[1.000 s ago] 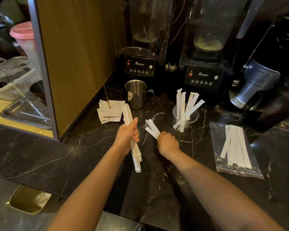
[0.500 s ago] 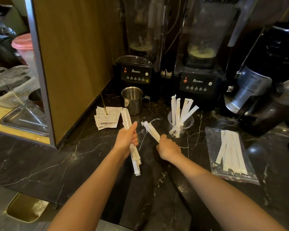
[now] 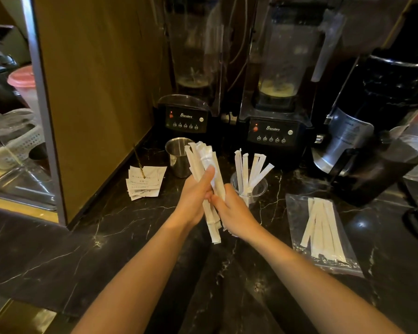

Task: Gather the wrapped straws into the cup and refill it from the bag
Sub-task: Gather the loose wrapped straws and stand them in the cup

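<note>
A bundle of white paper-wrapped straws (image 3: 201, 162) stands nearly upright above the dark marble counter. My left hand (image 3: 194, 198) and my right hand (image 3: 231, 214) are both closed around its middle, touching each other. Just right of the hands a clear plastic cup (image 3: 260, 188) holds several wrapped straws (image 3: 249, 171) fanned upward. Further right a clear plastic bag (image 3: 297, 213) lies flat on the counter with several wrapped straws (image 3: 320, 231) inside.
A steel cup (image 3: 176, 155) and a stack of paper slips (image 3: 144, 180) sit left of the hands. Two black blenders (image 3: 186, 121) (image 3: 273, 132) stand at the back, a dark grinder (image 3: 372, 131) at the right, a wooden panel (image 3: 94, 80) at the left.
My right hand brought its few straws over to the left hand's bunch. Both hands now hold one joined bundle, raised more upright.
</note>
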Tool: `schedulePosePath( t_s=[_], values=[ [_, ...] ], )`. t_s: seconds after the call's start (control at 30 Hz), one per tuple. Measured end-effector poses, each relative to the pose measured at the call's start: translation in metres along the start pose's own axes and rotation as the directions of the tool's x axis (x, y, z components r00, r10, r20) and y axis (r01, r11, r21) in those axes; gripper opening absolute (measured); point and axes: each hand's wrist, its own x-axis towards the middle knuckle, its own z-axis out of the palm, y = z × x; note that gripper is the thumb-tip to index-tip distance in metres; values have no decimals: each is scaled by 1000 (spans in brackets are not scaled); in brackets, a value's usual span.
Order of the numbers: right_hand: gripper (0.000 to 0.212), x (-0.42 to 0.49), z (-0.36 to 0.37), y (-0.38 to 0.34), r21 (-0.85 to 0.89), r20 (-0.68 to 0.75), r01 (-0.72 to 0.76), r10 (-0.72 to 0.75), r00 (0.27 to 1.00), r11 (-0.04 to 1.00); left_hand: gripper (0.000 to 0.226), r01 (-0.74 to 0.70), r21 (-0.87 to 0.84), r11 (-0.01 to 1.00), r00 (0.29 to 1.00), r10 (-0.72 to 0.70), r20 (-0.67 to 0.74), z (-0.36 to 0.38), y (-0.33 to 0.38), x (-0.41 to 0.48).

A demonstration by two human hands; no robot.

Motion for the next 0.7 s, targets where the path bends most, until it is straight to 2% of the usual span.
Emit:
schedulePosePath(
  t_s=[0.07,0.13,0.23,0.37,0.47,0.6,0.7],
  values=[
    [33,-2,-2,2,-44,9,17,-17,1000,999,27,-28,62,998,1000,28,8,6,3,0],
    [36,-4,-2,3,-87,20,50,-49,999,995,3,-28,123,992,999,25,26,9,5,1],
    [43,-4,-3,5,-99,19,76,-74,997,992,10,-17,161,987,1000,15,15,13,2,5],
    [40,-3,-7,9,-89,17,62,-60,998,994,8,8,167,986,1000,-5,-17,19,-1,10],
    [40,-3,-9,12,-88,24,53,-51,998,995,15,-2,202,979,1000,1,7,22,-4,12],
    [48,-4,-16,15,-25,53,12,-11,999,1000,22,-61,244,968,997,48,60,26,-3,12],
    [49,-6,-20,17,49,8,5,-6,1000,999,20,-119,251,961,990,95,108,30,-2,12]
  ],
)
